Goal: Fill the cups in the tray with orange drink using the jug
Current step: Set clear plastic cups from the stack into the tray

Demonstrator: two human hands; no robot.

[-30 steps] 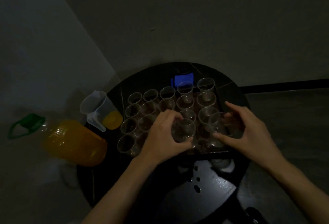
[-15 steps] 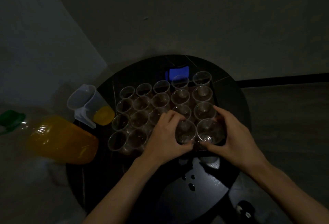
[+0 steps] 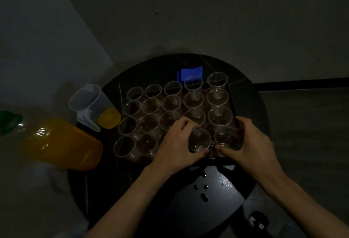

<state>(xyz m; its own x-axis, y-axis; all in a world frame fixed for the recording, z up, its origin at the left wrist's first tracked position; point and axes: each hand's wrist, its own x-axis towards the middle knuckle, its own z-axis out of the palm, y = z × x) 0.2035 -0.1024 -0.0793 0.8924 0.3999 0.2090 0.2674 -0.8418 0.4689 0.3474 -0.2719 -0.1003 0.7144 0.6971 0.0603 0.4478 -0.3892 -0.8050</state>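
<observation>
A round dark table (image 3: 252, 109) is filling the middle of the dim scene. At its left edge a big plastic bottle (image 3: 62, 143) of orange drink is showing, with a green cap (image 3: 9, 120) at its far-left end. The pictures are not showing whether it is standing on the table or beside it.

A dark tray (image 3: 232, 103) is sitting on the far half of the table and is holding clear plastic cups (image 3: 151, 105), which are standing upright in tight rows, rim against rim. Just left of the tray the clear jug (image 3: 90, 103) is standing apart from both hands, with a little orange drink (image 3: 109, 118) lying in its bottom.

Both hands are working at the near right corner of the tray. The left hand (image 3: 177, 149) is curling its fingers and thumb around a cup in the near row (image 3: 199, 139). The right hand (image 3: 253, 147) is wrapping around the corner cup (image 3: 227, 137) just beside it, and the two thumbs are almost meeting between the cups.

A small blue thing (image 3: 191, 73) is glowing on the table beyond the tray, partly behind the far cups. A few drops of liquid (image 3: 204, 197) are lying on the near part of the table.
</observation>
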